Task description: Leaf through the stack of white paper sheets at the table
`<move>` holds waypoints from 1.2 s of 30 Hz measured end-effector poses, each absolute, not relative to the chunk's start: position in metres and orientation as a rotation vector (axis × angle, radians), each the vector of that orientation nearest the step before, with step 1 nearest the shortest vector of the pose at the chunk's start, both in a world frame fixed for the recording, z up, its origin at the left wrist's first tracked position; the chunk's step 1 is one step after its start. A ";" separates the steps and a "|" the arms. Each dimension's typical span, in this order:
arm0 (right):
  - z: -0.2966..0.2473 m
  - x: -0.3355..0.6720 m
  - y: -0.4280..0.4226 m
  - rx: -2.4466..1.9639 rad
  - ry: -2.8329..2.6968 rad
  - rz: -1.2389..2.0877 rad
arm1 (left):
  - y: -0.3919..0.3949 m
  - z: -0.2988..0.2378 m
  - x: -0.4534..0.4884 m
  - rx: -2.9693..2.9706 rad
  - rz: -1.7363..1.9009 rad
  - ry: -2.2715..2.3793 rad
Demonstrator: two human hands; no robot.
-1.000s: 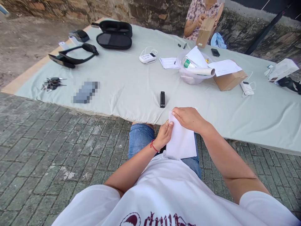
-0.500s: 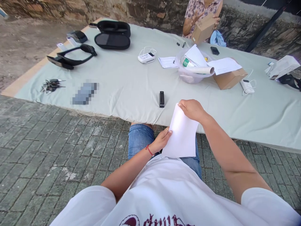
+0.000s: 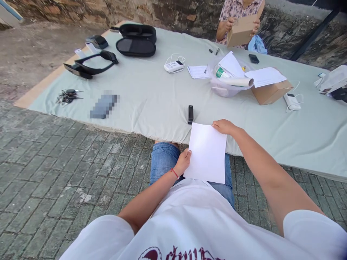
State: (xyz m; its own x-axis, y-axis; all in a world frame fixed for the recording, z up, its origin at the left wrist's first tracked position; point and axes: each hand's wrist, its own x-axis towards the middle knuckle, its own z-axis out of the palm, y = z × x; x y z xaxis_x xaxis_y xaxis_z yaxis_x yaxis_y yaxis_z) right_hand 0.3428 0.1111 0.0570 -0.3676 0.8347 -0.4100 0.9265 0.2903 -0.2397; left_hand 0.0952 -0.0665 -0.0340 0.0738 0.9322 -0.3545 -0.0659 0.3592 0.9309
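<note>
A blank white sheet of paper [image 3: 206, 153] spans the gap between my lap and the table's front edge. My left hand [image 3: 184, 161] pinches its left side about midway down, thumb on top. At the upper right part of the sheet, my right hand [image 3: 223, 127] grips the top edge. Just beyond the paper's upper left corner, a small black stapler-like object [image 3: 190, 114] lies on the cloth. The fingers beneath the sheet are hidden.
On the cloth-covered table [image 3: 151, 104] lie keys [image 3: 68, 96], a blurred-out flat item [image 3: 104, 106], a black headset [image 3: 92, 65], an open black case [image 3: 137, 40], a plastic bowl [image 3: 225, 90] with papers and a cardboard box [image 3: 271, 93]. Opposite, a person holds another box [image 3: 241, 30].
The sheet has flattened and turned to face up, its top left corner swinging left. My right hand has shifted slightly down along it. The person opposite has turned their box.
</note>
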 end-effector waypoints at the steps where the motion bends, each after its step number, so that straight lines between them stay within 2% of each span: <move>1: 0.053 0.350 0.109 1.662 2.337 -0.681 | -0.067 -0.037 0.095 0.900 0.933 1.268; 4: 0.040 0.371 0.099 1.813 2.312 -0.920 | -0.068 -0.039 0.095 0.857 0.930 1.259; 9: 0.023 0.393 0.082 2.161 2.100 -1.601 | -0.068 -0.031 0.094 0.776 0.925 1.221; 14: 0.018 0.403 0.072 2.180 1.853 -2.030 | -0.068 -0.025 0.092 0.656 0.921 1.157; 22: 0.012 0.405 0.059 2.236 1.754 -2.360 | -0.070 -0.030 0.089 0.415 0.878 1.031; 28: 0.031 0.399 0.048 2.153 1.728 -2.699 | -0.070 -0.026 0.084 0.348 0.832 0.972; 36: 0.029 0.399 0.049 2.402 1.448 -2.546 | -0.070 -0.030 0.088 0.415 0.838 1.016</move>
